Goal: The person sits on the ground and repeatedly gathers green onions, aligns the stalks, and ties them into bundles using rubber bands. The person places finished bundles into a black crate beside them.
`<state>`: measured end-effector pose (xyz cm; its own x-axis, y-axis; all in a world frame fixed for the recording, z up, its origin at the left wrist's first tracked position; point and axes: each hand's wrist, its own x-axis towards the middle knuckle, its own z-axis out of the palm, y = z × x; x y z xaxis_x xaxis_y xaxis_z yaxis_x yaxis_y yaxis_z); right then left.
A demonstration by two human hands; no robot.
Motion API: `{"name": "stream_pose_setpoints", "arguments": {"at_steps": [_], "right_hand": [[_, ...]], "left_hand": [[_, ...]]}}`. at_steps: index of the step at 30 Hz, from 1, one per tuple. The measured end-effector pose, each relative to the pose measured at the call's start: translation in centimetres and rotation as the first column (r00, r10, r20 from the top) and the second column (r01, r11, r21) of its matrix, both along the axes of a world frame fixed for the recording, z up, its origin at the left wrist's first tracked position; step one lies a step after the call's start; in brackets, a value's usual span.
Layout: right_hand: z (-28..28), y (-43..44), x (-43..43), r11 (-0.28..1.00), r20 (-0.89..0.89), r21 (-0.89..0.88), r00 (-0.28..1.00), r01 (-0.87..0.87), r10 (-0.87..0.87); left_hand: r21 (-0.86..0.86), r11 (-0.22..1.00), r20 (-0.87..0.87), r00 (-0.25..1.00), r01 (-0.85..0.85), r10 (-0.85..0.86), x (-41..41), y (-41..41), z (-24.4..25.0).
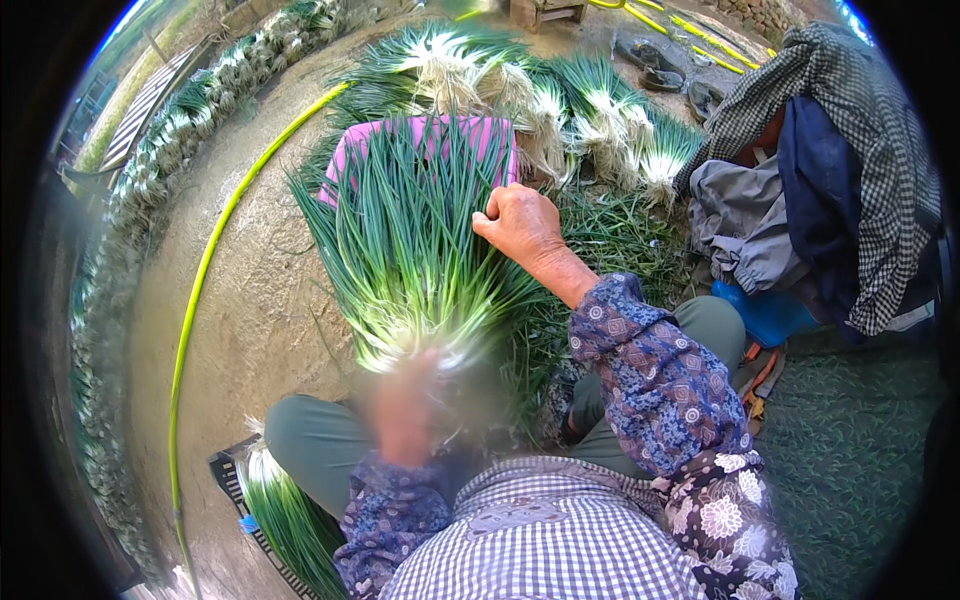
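A large spread of spring onions [416, 225] lies before me, green leaves pointing away and white root ends towards my lap. Its leaves rest over a pink plastic crate [504, 139]. My left hand [405, 412] is at the root ends; a blurred patch there hides its fingers and what they may hold. At the right edge of the leaves is my right hand [521, 221], its fingers curled in. Whether a thin leaf is pinched in them is hidden.
Bundled spring onions [457, 71] lie beyond the crate, with loose green trimmings [622, 236] at right. A yellow hose [199, 289] curves along the left. A black crate [225, 472] of onions stands by my left knee. Clothes [817, 172] hang at right.
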<state>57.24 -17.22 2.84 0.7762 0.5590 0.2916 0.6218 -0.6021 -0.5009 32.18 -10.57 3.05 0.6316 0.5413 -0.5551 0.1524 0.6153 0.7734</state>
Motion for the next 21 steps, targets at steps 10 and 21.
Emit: {"name": "stream_pose_setpoints", "arguments": {"at_steps": [10,21], "right_hand": [[-0.4,-4.1,0.4,0.991,0.474,0.025,0.874,-0.131,0.104],[-1.8,-11.9,6.1,0.92,0.269,-0.096,0.9,0.38,-0.344]], "left_hand": [[0.144,0.989,-0.012,1.0,0.019,-0.017,-0.2,-0.7,0.2],[-0.013,1.0,0.044,0.999,0.028,-0.027,-0.3,-1.6,-0.7]]}}
